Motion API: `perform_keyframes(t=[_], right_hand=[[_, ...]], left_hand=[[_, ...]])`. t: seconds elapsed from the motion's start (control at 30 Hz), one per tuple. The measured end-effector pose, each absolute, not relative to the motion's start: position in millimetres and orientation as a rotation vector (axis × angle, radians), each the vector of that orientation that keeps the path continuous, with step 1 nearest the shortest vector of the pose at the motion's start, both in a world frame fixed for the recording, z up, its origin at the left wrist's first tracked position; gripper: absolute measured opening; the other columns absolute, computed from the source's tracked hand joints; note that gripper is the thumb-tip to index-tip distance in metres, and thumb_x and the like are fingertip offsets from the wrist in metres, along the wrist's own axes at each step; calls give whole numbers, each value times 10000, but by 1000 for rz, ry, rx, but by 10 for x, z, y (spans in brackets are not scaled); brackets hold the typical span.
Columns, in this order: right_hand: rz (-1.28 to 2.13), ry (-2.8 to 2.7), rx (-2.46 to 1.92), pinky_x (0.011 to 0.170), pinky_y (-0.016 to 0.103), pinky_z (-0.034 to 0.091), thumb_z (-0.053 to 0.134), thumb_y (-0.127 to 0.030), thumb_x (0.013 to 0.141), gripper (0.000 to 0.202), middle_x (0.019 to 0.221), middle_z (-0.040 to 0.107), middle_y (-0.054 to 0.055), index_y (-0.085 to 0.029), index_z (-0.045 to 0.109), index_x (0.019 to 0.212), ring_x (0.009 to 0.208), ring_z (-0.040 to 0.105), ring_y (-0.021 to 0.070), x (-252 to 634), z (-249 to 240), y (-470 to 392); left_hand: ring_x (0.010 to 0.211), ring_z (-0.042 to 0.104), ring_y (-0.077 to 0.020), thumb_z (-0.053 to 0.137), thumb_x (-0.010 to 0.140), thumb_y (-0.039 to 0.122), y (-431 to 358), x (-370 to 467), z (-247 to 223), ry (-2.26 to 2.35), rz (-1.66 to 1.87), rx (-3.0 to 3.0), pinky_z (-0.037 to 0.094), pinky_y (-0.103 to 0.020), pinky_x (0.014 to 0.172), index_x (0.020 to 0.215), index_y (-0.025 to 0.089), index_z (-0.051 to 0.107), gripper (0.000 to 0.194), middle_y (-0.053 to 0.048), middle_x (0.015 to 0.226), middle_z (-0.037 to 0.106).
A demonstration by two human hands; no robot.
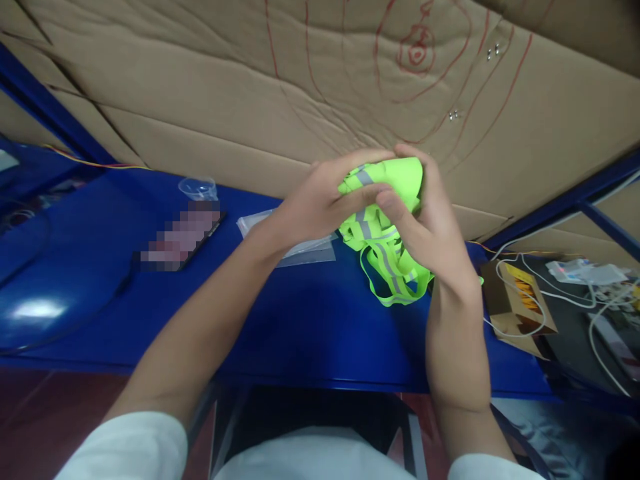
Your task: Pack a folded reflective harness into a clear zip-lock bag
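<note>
A bundle of neon-yellow reflective vest (407, 177) with grey stripes is bunched between my two hands above the blue table. My left hand (333, 193) closes on its left side, fingers over the top and thumb across the front. On the right side my right hand (425, 207) grips the same bundle, its thumb meeting the left thumb in front. Below the hands a loop of striped strap (393, 273) hangs down. Clear plastic bags (310, 252) lie on the table behind my left wrist, partly hidden by it.
On the blue table (300, 333) a phone (183, 237) with a cable lies at left, near a clear plastic cup (199, 189). An open cardboard box (520, 303) and white cables stand at right. Cardboard (225, 120) with red drawn lines walls the back.
</note>
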State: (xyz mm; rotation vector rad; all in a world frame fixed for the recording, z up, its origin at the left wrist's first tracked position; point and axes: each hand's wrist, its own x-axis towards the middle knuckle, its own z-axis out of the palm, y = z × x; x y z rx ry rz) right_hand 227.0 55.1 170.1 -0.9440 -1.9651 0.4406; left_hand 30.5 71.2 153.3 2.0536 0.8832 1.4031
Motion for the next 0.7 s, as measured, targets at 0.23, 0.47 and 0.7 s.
perform_keyframes(t=[0.23,0.47,0.7], right_hand=[[476,-2022,-916,1053,420,541,840,-443,875,454,1251,707,24,-283,650,1255,1165,667,276,2328,1751,582],[353,-1913,-928,1071,427,541,820,-335,881,341,1204,713,37,-281,648,1170,1165,659,265,2258,1586,796],[420,-1846,-928,933,438,555,870,-396,830,387,1075,720,28,-269,654,1124,962,674,257,2751,1481,738]], left_hand=[[904,709,-227,676,965,598,705,213,1541,967,1229,2082,571,-325,910,1676,245,364,853,26,831,674],[1620,272,-314,434,1083,605,807,123,1414,930,1170,2273,205,-458,1348,1729,129,26,900,-166,1724,304],[1557,412,-346,408,994,258,533,-981,682,1517,327,2520,342,-565,1277,1479,176,597,527,-130,1685,418]])
